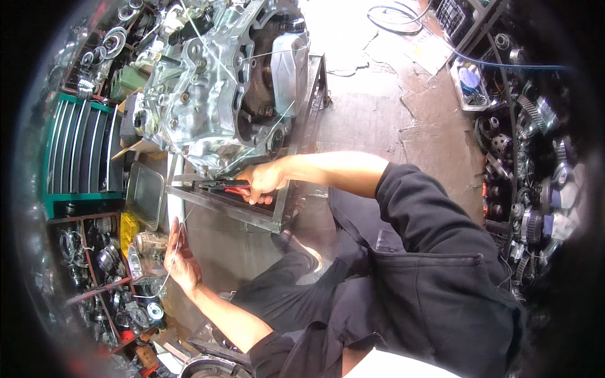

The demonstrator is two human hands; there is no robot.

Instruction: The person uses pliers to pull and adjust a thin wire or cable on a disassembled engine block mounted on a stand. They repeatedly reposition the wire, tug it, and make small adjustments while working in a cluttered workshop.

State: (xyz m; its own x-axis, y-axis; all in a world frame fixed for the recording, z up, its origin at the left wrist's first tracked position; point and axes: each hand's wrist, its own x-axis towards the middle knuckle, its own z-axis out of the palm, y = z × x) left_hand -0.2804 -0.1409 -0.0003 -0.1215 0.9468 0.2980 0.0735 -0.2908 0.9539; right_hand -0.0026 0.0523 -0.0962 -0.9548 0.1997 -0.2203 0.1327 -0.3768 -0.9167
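A large silver metal engine casting (pixel 195 94) sits on a dark steel stand (pixel 252 219), with thin wires across the casting. Below it, at the stand's near end, my right hand (pixel 261 183) grips red-and-black pliers (pixel 230 188), its fingers wrapped round the handles. Lower left, my left hand (pixel 181 258) is raised beside the stand with a thin bent metal wire (pixel 165 282) held across its fingers. A grey metal tray (pixel 144 192) stands just left of the stand.
Left are a green slotted rack (pixel 82 201), a yellow container (pixel 128 230) and compartments of metal parts (pixel 107 258). Right are shelves crowded with gears (pixel 529 220), a small parts bin (pixel 469 82) and a blue hose (pixel 504 65). Worn cardboard (pixel 428 145) covers the floor by my legs.
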